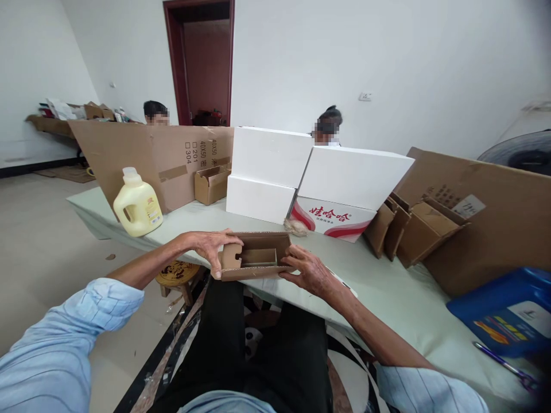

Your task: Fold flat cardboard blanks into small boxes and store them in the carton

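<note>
A small brown cardboard box [253, 274], open at the top, is held between my two hands at the near edge of the table. My left hand [213, 248] grips its left end, with the thumb on the near side and fingers over the far corner. At the right end, my right hand [307, 268] has its fingers curled over the rim. A notched end flap [231, 256] shows inside on the left. Something flat lies in the bottom of the box, but I cannot make out what. Part of a flat pale item shows on the table behind my right forearm.
White boxes [269, 155] and a red-and-white carton [333, 218] stand across the table [357, 269]. A yellow jug [138, 203] is at left, beside large cardboard [172, 166]. At right are folded cardboard boxes [424, 229], a blue jug [503, 310] and a pen [501, 362]. Two people sit beyond.
</note>
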Tool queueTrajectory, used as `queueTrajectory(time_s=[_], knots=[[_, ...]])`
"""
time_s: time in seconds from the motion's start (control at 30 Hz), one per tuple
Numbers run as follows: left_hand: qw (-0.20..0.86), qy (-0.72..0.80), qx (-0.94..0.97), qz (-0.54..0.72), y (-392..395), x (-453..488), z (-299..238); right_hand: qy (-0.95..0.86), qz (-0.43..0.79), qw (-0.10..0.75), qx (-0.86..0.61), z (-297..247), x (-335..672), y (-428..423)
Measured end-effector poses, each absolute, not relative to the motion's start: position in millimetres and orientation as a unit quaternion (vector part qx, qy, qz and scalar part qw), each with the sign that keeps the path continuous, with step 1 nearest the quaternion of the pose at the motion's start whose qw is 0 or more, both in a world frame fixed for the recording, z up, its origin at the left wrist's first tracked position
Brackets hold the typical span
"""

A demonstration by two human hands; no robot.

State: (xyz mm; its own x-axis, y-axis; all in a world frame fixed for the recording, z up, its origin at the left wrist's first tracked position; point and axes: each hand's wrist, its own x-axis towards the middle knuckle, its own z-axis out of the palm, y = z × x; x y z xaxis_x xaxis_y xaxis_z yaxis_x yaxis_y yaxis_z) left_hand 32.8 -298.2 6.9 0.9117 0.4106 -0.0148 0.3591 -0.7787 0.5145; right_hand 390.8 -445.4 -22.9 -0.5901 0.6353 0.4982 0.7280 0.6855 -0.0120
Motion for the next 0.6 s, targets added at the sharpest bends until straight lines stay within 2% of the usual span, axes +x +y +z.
queueTrajectory(time_s=[0.33,0.6], knots=[[0.282,0.195,0.916,0.209,-312.2,23.4,9.2,-0.824,-0.032,0.391,-0.409,-22.3,393.2,-447.4],[0.336,0.260,0.815,0.394,-305.6,35.5,-23.4,-0.759,-0.013,0.485,-0.434,-25.6,392.8,-441.4]])
